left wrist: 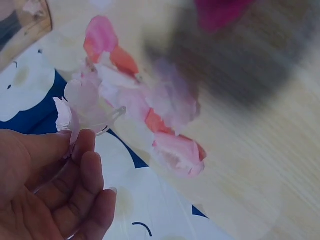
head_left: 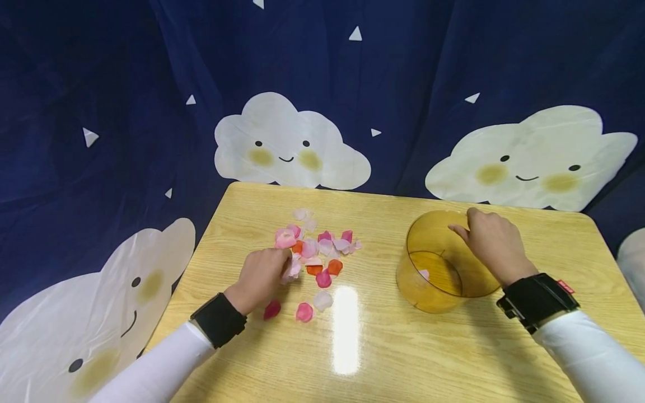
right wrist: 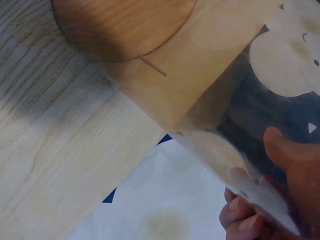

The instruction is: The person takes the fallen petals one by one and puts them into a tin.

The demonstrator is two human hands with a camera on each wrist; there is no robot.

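At the left of the head view, my left hand (head_left: 262, 277) is at the near-left edge of a loose spread of petals (head_left: 308, 249). Its thumb and index finger pinch a pale pink petal (left wrist: 65, 117), seen in the left wrist view. On the right, my right hand (head_left: 492, 245) holds the rim of a see-through amber round container (head_left: 420, 294), which stands on the table. In the right wrist view the fingers (right wrist: 240, 215) lie behind the clear wall, with the thumb on its other side. A pale pink petal (head_left: 424, 274) shows inside the container.
Single petals lie nearer me: a dark pink one (head_left: 272, 309), a pink one (head_left: 304, 312) and a pale one (head_left: 322, 300). The wooden table (head_left: 403, 358) has rounded far corners. Behind it hangs a dark blue curtain (head_left: 393, 73) with cloud faces.
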